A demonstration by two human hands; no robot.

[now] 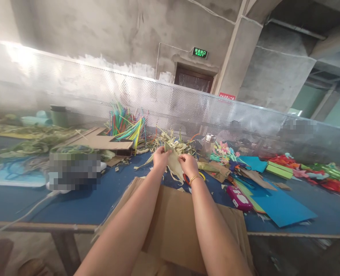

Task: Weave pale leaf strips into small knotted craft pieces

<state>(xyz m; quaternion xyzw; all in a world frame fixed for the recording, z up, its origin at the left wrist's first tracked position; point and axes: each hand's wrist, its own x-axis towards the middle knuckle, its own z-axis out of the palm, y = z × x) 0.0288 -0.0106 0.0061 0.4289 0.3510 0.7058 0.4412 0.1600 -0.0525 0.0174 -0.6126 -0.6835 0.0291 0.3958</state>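
Bare concrete walls and a perforated metal screen (187,103) close off the far edge of your blue table (80,203), so the free room lies toward you. Your left hand (161,158) and right hand (188,165) meet over the table's middle, both pinched shut on a pale green leaf piece (174,163) held between them, just above a litter of leaf strips (175,143). A brown cardboard sheet (172,226) spreads under your forearms and overhangs the near edge. Left of your hands the blue top is fairly bare; right of them lie a pink box (239,198) and a blue paper sheet (279,209) that reaches the table's front edge. A bundle of coloured straws (125,124) stands by the screen.
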